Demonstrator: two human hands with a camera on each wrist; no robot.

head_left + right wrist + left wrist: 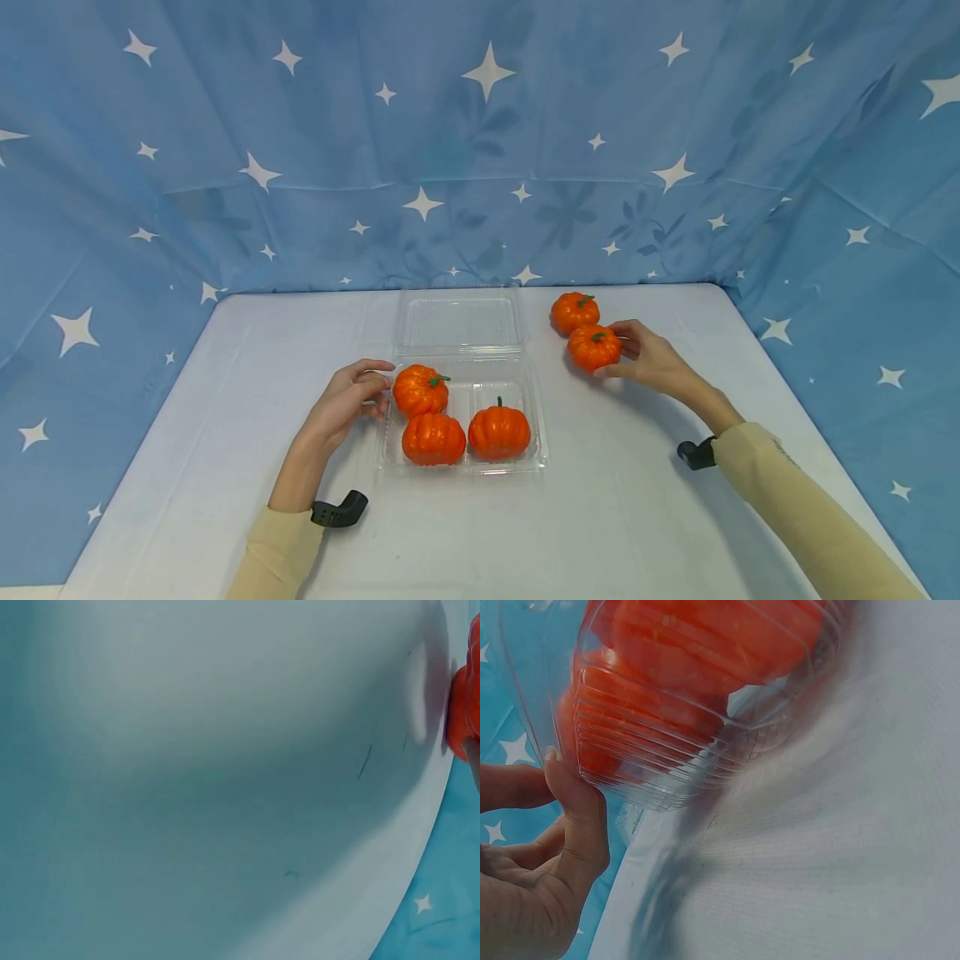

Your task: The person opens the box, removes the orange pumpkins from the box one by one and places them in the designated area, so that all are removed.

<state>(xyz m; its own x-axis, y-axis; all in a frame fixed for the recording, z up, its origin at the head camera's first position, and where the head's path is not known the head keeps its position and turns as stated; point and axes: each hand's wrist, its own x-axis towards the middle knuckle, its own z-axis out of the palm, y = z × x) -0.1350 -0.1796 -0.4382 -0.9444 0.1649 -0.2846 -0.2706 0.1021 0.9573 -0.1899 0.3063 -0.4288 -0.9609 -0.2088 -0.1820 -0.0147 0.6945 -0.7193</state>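
A clear plastic clamshell container [536, 417] lies with its lid folded back on the table. In it sit three small orange toy pumpkins: a back-left one [417, 392], a front-left one [433, 440] and one on the right [499, 433]. My left hand [347, 406] pinches the container's left rim between thumb and fingers, as the left wrist view shows from close by. At the back right, my right hand [651, 360] grips another pumpkin [592, 350] from its right side, thumb in front and fingers behind. One more pumpkin [573, 313] stands just behind it.
The container's see-through lid [459, 323] lies flat behind it. A white cloth covers the table [600, 517], and a blue starred curtain [480, 142] hangs along its back and sides. Black wrist straps sit on both forearms.
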